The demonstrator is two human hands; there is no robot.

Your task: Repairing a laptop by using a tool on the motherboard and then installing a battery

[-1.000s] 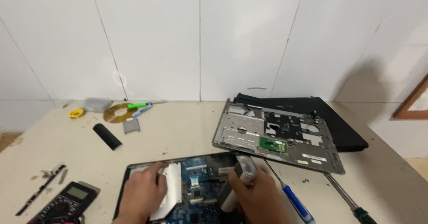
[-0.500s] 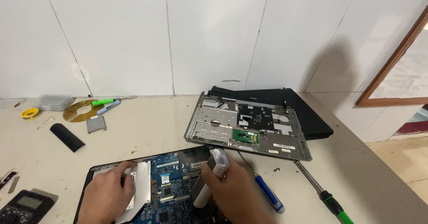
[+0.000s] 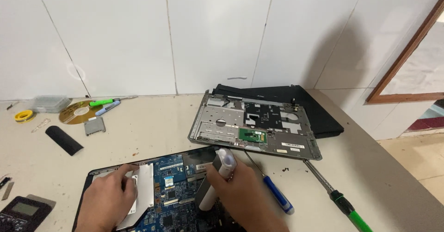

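An opened laptop base (image 3: 182,160) lies at the table's near edge, its blue circuit board (image 3: 169,190) exposed. My left hand (image 3: 108,199) rests on a silver metal drive (image 3: 141,192) set in the base's left side, fingers spread on it. My right hand (image 3: 240,195) grips a white cylindrical tool (image 3: 221,174) held upright and tilted, its lower end down on the board. Beside it stands a thin dark panel (image 3: 208,179); what it is I cannot tell.
A grey laptop palm-rest frame (image 3: 252,125) lies upside down on a black laptop lid (image 3: 296,105) at the back right. A blue-handled screwdriver (image 3: 273,190) and a green-handled one (image 3: 340,199) lie right of my hand. A disc (image 3: 74,114), markers, black bar (image 3: 64,139) and multimeter (image 3: 25,211) sit left.
The view has swung right, so everything has slid left in frame. My hands stay on the drive and the white tool, in much the same pose.
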